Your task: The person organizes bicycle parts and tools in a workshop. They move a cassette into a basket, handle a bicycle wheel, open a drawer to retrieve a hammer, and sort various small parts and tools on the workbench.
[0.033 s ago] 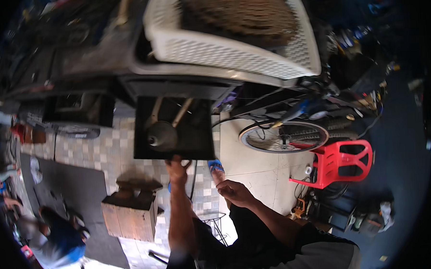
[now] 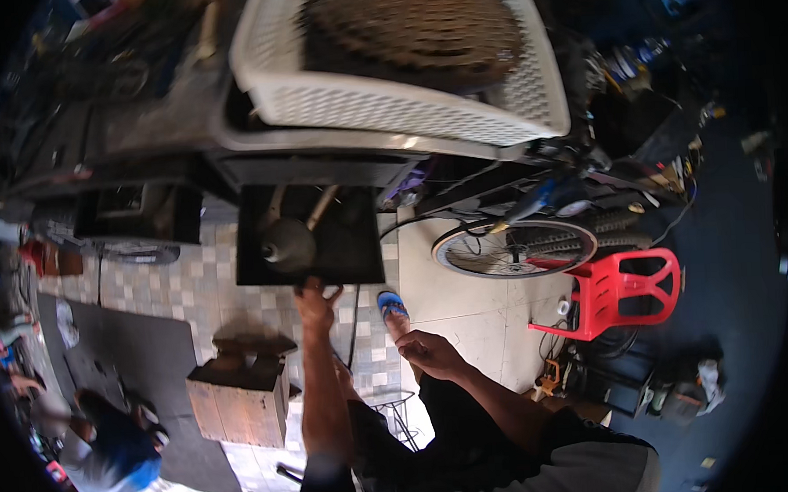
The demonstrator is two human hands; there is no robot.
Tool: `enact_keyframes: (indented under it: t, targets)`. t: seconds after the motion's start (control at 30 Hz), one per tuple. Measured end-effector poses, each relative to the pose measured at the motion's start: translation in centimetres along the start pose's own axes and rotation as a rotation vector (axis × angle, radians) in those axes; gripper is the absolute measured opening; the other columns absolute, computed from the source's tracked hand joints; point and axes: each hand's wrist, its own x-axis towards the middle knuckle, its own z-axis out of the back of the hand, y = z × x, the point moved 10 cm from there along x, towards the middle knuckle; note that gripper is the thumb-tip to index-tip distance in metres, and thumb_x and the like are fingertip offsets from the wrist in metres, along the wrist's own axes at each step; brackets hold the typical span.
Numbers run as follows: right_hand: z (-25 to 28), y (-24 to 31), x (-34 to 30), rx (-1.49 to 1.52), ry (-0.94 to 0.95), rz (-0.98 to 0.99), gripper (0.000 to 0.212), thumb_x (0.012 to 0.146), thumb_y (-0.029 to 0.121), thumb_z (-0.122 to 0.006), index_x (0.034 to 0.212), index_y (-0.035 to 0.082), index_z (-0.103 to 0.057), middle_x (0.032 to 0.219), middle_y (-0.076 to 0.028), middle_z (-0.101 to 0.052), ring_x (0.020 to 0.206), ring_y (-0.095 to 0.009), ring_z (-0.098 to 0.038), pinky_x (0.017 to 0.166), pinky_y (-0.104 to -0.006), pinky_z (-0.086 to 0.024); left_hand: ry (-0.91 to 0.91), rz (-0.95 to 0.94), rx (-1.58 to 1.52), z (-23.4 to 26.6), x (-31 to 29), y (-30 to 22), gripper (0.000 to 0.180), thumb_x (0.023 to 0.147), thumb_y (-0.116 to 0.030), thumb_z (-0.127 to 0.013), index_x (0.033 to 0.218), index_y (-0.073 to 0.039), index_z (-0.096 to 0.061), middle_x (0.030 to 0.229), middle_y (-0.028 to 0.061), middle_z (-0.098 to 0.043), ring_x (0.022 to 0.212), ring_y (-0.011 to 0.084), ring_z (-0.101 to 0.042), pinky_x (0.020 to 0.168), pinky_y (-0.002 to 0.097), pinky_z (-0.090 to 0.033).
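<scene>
My left hand (image 2: 315, 307) is at the front edge of a black drawer (image 2: 351, 261), its fingers gripping that edge from the near side. The drawer is pulled out from under the workbench. Inside it lie a grey cone-shaped piece like a funnel (image 2: 293, 243) and a tool with a pale, wood-coloured handle (image 2: 324, 207). Near my knee, my right hand (image 2: 429, 352) is loosely closed, with nothing visible in it. Its fingertips are curled under and partly hidden.
On the bench above the drawer, a white plastic basket (image 2: 388, 113) holds rusty toothed sprockets. To the right are a bicycle wheel (image 2: 513, 248) and a red plastic chair (image 2: 629, 293). A wooden box (image 2: 238, 398) stands on the floor at left, near a dark mat (image 2: 143, 345) and another person (image 2: 112, 443).
The view has shifted slightly, so the basket, bench and drawer appear a little farther left. My left hand stays at the drawer's edge; my right hand has hardly moved.
</scene>
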Motion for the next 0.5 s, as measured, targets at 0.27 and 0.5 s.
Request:
enact_keyframes:
  t: [0.27,0.5]
  targets:
    - [8.6,-2.4,-4.1,0.011,-0.227,-0.124,0.032,0.100,0.038,-0.074,0.116,0.010,-0.073,0.089,-0.009,-0.074,0.079,-0.018,-0.069,0.074,-0.0325,-0.055,0.537,-0.058,2.274,-9.3,10.4,-3.7,0.088,0.090,-0.013,-0.076,0.165,-0.008,-0.031,0.158,0.0299,-0.047,0.140,0.0430,-0.055,0.117,0.0465,-0.047]
    - [10.1,-4.4,-8.8,0.100,-0.300,-0.128,0.038,0.099,0.041,-0.072,0.123,0.012,-0.072,0.084,-0.011,-0.073,0.076,-0.024,-0.072,0.070,-0.0386,-0.056,0.734,0.298,1.959,4.8,-0.3,7.5,0.081,0.088,-0.025,-0.081,0.161,-0.018,-0.045,0.131,0.0259,-0.066,0.113,0.0322,-0.068,0.100,0.0480,-0.055]
